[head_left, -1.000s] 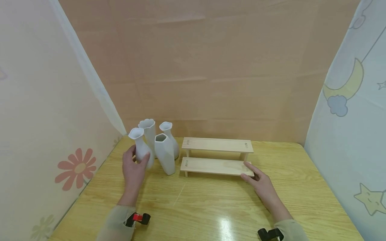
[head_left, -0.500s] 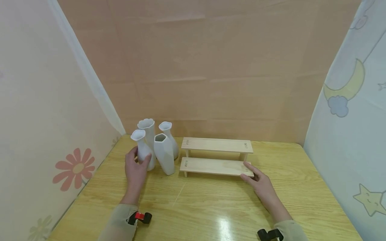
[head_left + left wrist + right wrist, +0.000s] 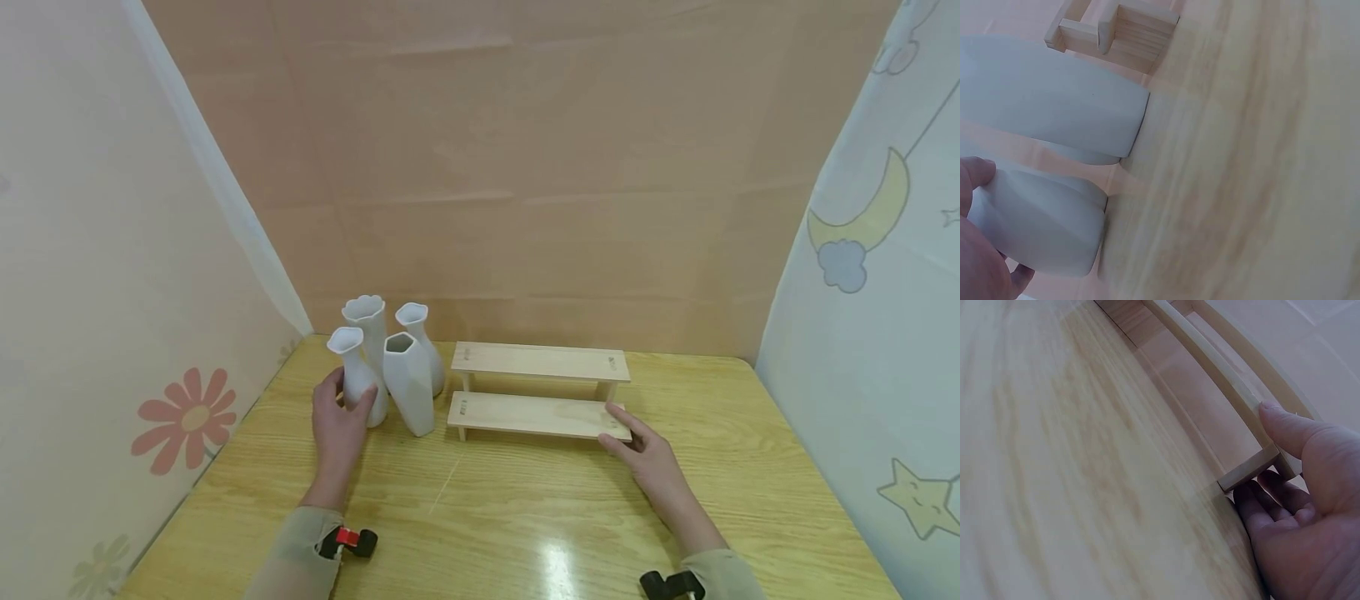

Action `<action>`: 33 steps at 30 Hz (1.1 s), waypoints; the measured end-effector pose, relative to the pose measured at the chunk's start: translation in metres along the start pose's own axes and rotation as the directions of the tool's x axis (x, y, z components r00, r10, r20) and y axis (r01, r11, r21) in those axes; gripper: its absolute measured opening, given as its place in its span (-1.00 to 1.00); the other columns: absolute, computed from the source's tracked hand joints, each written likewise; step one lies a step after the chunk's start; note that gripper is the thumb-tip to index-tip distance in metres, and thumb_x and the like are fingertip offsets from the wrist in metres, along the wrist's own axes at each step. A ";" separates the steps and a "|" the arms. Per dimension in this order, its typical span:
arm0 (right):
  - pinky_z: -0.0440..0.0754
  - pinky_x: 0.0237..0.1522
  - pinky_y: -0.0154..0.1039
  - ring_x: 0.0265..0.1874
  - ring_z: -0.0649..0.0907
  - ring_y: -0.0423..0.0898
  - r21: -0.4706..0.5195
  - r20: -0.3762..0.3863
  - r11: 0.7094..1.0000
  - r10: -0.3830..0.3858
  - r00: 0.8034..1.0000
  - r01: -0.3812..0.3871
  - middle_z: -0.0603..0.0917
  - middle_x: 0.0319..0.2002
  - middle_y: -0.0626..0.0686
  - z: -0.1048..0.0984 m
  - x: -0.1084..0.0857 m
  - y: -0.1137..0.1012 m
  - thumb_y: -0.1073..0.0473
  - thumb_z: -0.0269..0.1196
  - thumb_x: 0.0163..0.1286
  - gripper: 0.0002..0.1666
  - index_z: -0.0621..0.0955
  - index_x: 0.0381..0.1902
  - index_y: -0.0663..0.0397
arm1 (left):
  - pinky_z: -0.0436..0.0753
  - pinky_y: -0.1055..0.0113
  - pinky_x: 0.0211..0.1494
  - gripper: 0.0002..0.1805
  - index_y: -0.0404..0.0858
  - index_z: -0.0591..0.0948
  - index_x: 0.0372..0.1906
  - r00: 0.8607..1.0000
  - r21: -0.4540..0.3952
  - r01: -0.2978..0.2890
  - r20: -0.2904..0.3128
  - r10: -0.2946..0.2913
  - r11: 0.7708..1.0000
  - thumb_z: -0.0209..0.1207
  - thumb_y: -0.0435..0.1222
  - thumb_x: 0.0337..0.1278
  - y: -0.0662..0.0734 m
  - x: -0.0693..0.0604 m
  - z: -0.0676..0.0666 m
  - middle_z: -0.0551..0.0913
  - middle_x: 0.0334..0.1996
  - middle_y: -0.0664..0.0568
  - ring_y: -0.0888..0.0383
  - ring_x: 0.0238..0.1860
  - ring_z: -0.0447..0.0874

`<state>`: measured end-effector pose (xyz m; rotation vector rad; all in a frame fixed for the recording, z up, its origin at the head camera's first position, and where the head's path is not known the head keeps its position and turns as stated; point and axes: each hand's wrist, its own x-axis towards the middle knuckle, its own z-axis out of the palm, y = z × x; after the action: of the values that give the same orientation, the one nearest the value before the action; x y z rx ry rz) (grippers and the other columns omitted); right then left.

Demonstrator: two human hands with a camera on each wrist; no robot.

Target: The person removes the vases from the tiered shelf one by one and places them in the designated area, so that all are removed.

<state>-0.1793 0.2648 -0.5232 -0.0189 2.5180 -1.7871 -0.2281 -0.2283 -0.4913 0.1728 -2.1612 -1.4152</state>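
My left hand (image 3: pixel 339 429) holds the lower body of a white vase (image 3: pixel 360 379) with a flared rim, thumb on its right side. In the left wrist view this vase's base (image 3: pixel 1079 237) is at the tabletop; I cannot tell whether it bears full weight there. A faceted white vase (image 3: pixel 409 383) stands just right of it, with a scalloped-rim vase (image 3: pixel 367 310) and a narrow-necked vase (image 3: pixel 423 342) behind. At the right end of a two-step wooden stand, my right hand (image 3: pixel 656 462) grips the lower step (image 3: pixel 532 414), thumb on the board's edge, fingers curled by the leg (image 3: pixel 1250 469).
The stand's upper step (image 3: pixel 540 360) sits behind the lower one. All stand on a wood-grain table (image 3: pixel 510 508). A brown backdrop (image 3: pixel 517 167) hangs behind, with patterned sheets on the left (image 3: pixel 97 250) and right (image 3: pixel 847 358).
My left hand has moved slightly right and lowered the flared-rim vase, bringing it closer to the other vases. The right hand and the stand have stayed put.
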 end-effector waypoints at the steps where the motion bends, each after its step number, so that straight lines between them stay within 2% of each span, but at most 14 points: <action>1: 0.46 0.14 -0.61 0.62 0.35 0.19 0.002 0.000 1.000 -0.001 1.000 0.001 0.09 0.78 0.10 0.000 0.000 0.000 -0.26 0.38 0.58 -0.07 0.33 0.76 -0.29 | 0.52 -0.24 0.41 -0.35 -0.42 0.48 0.50 1.000 0.002 0.001 0.004 -0.002 1.000 0.43 -0.32 0.46 0.000 0.000 0.000 0.49 0.34 -0.32 -0.22 0.38 0.44; 5: 0.44 0.13 -0.62 0.65 0.30 0.20 0.000 -0.001 1.000 -0.002 1.000 0.002 0.10 0.78 0.10 0.000 -0.001 -0.001 -0.27 0.38 0.58 -0.08 0.33 0.76 -0.29 | 0.50 -0.25 0.43 -0.34 -0.41 0.46 0.51 1.000 0.012 0.013 0.013 -0.013 1.000 0.43 -0.30 0.48 -0.001 -0.001 0.000 0.48 0.35 -0.31 -0.22 0.38 0.44; 14: 0.50 0.15 -0.55 0.50 0.52 0.15 0.001 -0.003 1.000 -0.002 1.000 0.002 0.11 0.78 0.08 0.000 -0.002 -0.001 -0.26 0.37 0.60 -0.09 0.32 0.76 -0.31 | 0.50 -0.27 0.44 -0.33 -0.40 0.46 0.52 1.000 0.011 0.022 0.016 -0.022 1.000 0.43 -0.28 0.47 -0.002 -0.001 0.001 0.47 0.36 -0.30 -0.22 0.38 0.44; 22: 0.51 0.14 -0.56 0.52 0.48 0.15 0.009 -0.001 1.000 0.000 1.000 0.000 0.08 0.78 0.11 0.000 -0.002 -0.001 -0.25 0.38 0.59 -0.08 0.32 0.76 -0.30 | 0.50 -0.26 0.46 -0.33 -0.40 0.44 0.52 0.999 0.027 0.028 0.018 -0.029 0.999 0.42 -0.27 0.49 -0.003 0.000 0.001 0.46 0.36 -0.31 -0.22 0.39 0.45; 33: 0.45 0.13 -0.62 0.65 0.31 0.18 0.004 -0.001 1.000 0.013 1.000 -0.013 0.07 0.79 0.10 0.000 -0.001 -0.002 -0.27 0.39 0.57 -0.07 0.33 0.76 -0.30 | 0.48 -0.27 0.48 -0.29 -0.41 0.40 0.56 0.999 0.020 0.030 0.028 -0.031 0.999 0.41 -0.25 0.50 -0.004 0.000 0.001 0.44 0.40 -0.32 -0.23 0.42 0.41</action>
<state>-0.1783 0.2644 -0.5216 -0.0015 2.5096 -1.7878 -0.2296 -0.2292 -0.4954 0.1945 -2.2051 -1.4219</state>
